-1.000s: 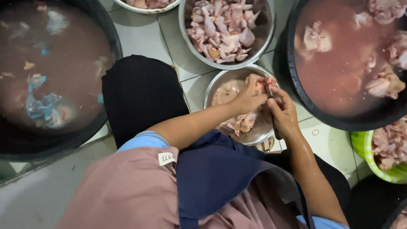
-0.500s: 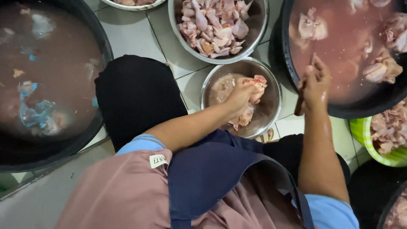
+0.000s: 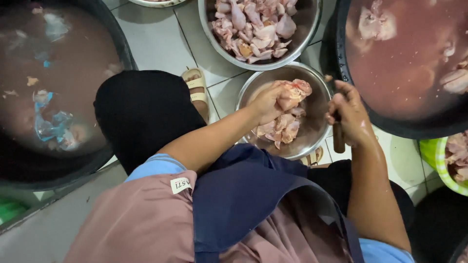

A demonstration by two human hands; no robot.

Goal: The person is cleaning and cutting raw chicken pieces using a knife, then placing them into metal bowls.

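Note:
My left hand (image 3: 265,103) grips a raw chicken piece (image 3: 294,91) above a small steel bowl (image 3: 317,131) with more raw chicken pieces (image 3: 280,129) in it. My right hand (image 3: 352,118) hovers at the bowl's right rim, a short way from the held piece. It is closed around a knife whose brown handle (image 3: 339,141) sticks out below the fist; the blade is hidden. Both forearms reach out over a blue apron on my lap.
A larger steel bowl (image 3: 307,41) full of cut chicken stands just beyond. A black basin (image 3: 414,63) of reddish water with chicken sits at right, another dark basin (image 3: 53,83) with scraps at left. A green tub (image 3: 438,160) is far right. My sandalled foot (image 3: 197,85) rests on the tiled floor.
My right hand left the chicken piece, swung out over the black basin, and has come back down to the small bowl's right rim. My left hand kept hold of the piece.

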